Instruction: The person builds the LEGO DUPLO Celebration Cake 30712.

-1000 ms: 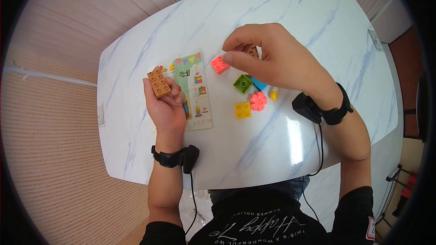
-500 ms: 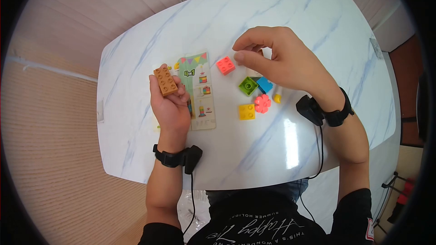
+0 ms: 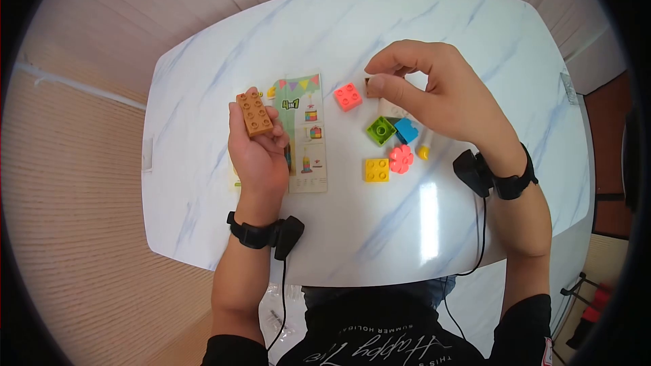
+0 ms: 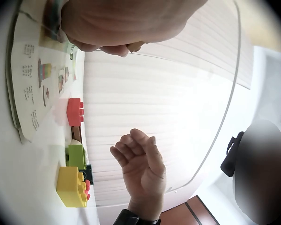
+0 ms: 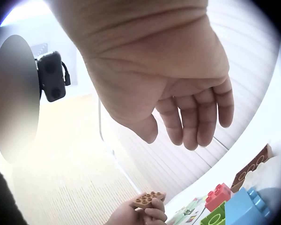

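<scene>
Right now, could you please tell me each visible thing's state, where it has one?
Tan eight-stud brick: held in left hand, studs up
Right hand: empty, raised
4in1 booklet: printed side up, partly hidden
Coral four-stud brick: studs up
Yellow four-stud brick: studs up
Green brick: hollow underside up
Blue brick: exact tilt unclear
Brown brick: hollow underside showing
Pink flower piece: petals facing up
Small yellow piece: orientation unclear

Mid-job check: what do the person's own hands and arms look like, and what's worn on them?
The left hand and right hand are ungloved. Black straps circle both wrists, left strap and right strap, each carrying a boxy black camera with a thin black cable. The short sleeves are black; the right one bears a pale, red-edged patch.
</scene>
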The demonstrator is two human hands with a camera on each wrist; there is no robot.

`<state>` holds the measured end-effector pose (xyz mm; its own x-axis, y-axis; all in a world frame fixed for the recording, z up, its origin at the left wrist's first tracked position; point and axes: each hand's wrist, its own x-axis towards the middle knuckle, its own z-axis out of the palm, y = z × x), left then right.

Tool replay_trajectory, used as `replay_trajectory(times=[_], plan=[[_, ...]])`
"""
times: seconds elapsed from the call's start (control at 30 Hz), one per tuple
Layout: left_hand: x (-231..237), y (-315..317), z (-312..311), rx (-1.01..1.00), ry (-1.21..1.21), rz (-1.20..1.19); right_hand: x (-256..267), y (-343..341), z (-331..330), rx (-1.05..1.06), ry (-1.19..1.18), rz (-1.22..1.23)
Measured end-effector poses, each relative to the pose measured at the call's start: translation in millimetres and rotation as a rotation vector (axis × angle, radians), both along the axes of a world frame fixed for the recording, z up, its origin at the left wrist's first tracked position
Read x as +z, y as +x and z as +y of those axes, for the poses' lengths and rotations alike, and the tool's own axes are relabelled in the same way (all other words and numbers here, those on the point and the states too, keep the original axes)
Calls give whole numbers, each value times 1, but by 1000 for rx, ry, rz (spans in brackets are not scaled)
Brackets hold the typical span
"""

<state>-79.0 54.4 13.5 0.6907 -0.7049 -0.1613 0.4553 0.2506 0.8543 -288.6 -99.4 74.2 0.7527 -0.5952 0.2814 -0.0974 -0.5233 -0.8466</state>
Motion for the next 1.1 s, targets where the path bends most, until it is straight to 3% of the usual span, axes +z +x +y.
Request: replay_trajectory(times=[0.3, 0.5, 0.6, 0.67, 0.7, 0.77, 0.9, 1.1], plan=[[1, 0, -4, 11, 1, 28, -8, -3, -16, 42, -39, -11], [0, -2, -4, 24, 14, 2, -10, -5, -12, 29, -196, 51], [-1, 0, -3, 11, -2, -1, -1, -8, -2, 47, -162, 174], [-3, 2, -3, 6, -12, -3, 10, -10, 9, -14, -389, 507], [-5, 3, -3, -1, -15, -6, 13, -8, 13, -13, -391, 508], [-6, 5, -3, -6, -21, -5, 17, -6, 17, -54, -492, 869], [-2, 0, -5, 23, 2, 7, 17, -6, 19, -40, -482, 979], [-2, 0, -4, 13, -8, -4, 5, -10, 18, -38, -517, 878]])
